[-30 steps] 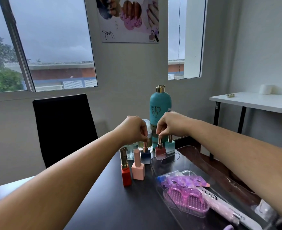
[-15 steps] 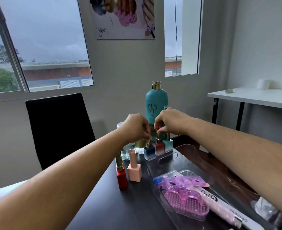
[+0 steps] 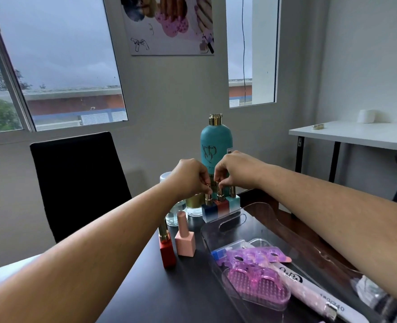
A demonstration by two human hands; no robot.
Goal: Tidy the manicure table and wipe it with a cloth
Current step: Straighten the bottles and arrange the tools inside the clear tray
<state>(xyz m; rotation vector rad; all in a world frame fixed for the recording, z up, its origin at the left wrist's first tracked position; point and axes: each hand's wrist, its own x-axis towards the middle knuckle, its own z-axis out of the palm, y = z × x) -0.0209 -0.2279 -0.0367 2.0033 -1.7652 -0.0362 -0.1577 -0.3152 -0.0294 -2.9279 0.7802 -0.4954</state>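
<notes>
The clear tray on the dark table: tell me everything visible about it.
The clear tray looks like transparent plastic, with rounded corners and a slot handle in its far wall. It lies flat on the dark table, right of the red and pink polish bottles. It holds purple toe separators, a pink brush and a nail file. Neither hand touches it.

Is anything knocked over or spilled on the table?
No, nothing stands out. The three small polish bottles stand upright in a row, the left hand and right hand pinching two of their caps. The red bottle and pink bottle stand upright too. No spills show on the dark table.
</notes>
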